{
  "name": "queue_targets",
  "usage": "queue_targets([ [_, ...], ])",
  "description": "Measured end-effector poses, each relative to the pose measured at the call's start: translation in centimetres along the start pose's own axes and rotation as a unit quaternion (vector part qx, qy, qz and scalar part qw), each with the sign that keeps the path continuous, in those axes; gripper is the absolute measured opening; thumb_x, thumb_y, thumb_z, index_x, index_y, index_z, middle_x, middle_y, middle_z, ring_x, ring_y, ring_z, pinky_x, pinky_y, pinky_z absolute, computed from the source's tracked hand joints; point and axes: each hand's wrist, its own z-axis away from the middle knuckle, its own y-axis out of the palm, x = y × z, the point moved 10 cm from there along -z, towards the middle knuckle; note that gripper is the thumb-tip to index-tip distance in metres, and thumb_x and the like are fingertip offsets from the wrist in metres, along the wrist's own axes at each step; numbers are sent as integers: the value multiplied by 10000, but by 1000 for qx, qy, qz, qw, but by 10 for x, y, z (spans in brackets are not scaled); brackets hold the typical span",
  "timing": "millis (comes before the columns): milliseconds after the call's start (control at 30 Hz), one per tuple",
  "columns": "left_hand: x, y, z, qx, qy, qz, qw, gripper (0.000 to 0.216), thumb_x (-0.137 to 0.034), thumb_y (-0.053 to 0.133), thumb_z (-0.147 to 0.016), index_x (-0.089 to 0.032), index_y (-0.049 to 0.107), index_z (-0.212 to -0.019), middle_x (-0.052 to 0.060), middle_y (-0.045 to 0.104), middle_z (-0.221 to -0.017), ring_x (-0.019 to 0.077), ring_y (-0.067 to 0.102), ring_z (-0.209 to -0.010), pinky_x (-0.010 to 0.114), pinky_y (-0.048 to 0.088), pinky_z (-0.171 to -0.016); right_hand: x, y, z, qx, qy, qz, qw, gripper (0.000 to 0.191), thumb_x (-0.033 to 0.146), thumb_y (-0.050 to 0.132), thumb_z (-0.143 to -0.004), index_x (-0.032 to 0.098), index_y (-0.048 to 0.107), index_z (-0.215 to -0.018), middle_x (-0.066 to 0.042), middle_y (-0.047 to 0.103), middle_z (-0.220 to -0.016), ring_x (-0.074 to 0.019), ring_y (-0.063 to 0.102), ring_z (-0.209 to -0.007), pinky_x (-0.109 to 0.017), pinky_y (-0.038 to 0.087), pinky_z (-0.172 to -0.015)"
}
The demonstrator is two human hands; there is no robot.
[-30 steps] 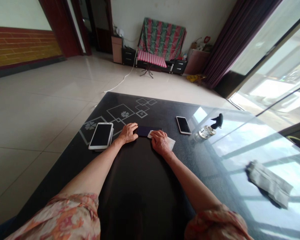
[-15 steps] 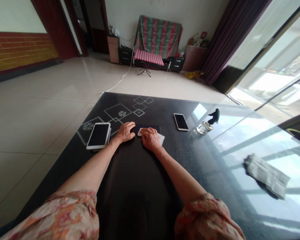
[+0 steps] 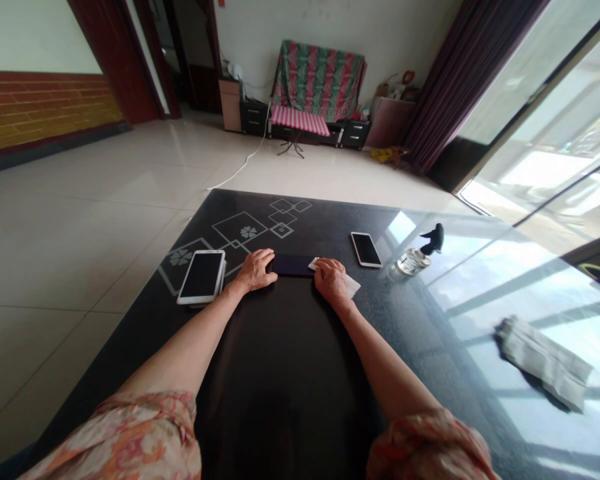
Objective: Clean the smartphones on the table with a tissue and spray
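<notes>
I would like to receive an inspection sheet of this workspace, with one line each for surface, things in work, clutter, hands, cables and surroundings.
Surface: dark glossy table, printed squares and flowers at far left, window reflections at right.
Things in work: flat dark item between the hands; white cloth at its right end.
Clutter: large white-framed device lying on something, left; smaller white-framed device, spray bottle and crumpled grey item, right.
Hands: left hand at the dark item's left end, exact grip unclear; right hand on the cloth.
Cables: white cable on the floor beyond the table.
Surroundings: tiled floor, pink-striped stand, purple curtain.
</notes>
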Motion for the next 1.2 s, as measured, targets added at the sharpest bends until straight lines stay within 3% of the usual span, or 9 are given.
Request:
queue_targets([
  [233, 2, 0, 1, -6, -11, 7, 1000, 482, -269, 604, -642, -145, 661, -1105, 119, 626, -1238, 305, 567, -1149, 440, 444, -1013, 22, 22, -12, 30, -24, 11, 999, 271, 154, 486, -820, 212, 721, -943, -69, 700, -1079, -244, 564, -1002, -397, 370, -953],
  [600, 3, -2, 0, -11, -26, 28, 999, 500, -224, 586, -630, -153, 652, -1121, 116, 632, -1222, 299, 573, -1142, 439, 448, -1012, 87, 63, -29, 90, -66, -9, 994, 269, 152, 487, -828, 207, 700, -984, -68, 703, -1040, -232, 567, -972, -366, 375, -925],
  [700, 3, -1, 1, -8, -21, 30, 999, 494, -236, 596, -634, -165, 657, -1119, 109, 628, -1231, 299, 569, -1151, 442, 450, -1012, 77, 59, -28, 84, -66, -14, 994, 275, 154, 494, -831, 210, 702, -1002, -62, 698, -1076, -224, 571, -983, -363, 373, -944],
  [967, 1, -5, 1, -18, -10, 26, 999, 451, -257, 618, -645, -168, 675, -1084, 107, 638, -1218, 304, 586, -1123, 447, 448, -1014, -9, 14, -15, 3, 27, 7, 1000, 263, 127, 479, -832, 210, 716, -908, -55, 706, -1070, -223, 589, -997, -374, 381, -958],
  [1067, 1, -6, 1, -14, -16, 25, 999, 454, -261, 621, -646, -161, 672, -1086, 109, 639, -1210, 304, 587, -1121, 436, 455, -1005, -18, 7, -12, -19, 48, 19, 998, 252, 126, 482, -829, 205, 714, -890, -65, 707, -1052, -227, 589, -984, -380, 383, -949],
  [1200, 0, -6, 1, -14, -14, 20, 1000, 455, -266, 622, -646, -140, 671, -1081, 125, 639, -1207, 305, 588, -1121, 433, 450, -1012, -9, 9, -12, -16, 19, 41, 999, 250, 144, 488, -831, 215, 716, -908, -57, 705, -1055, -240, 567, -979, -383, 382, -930],
])
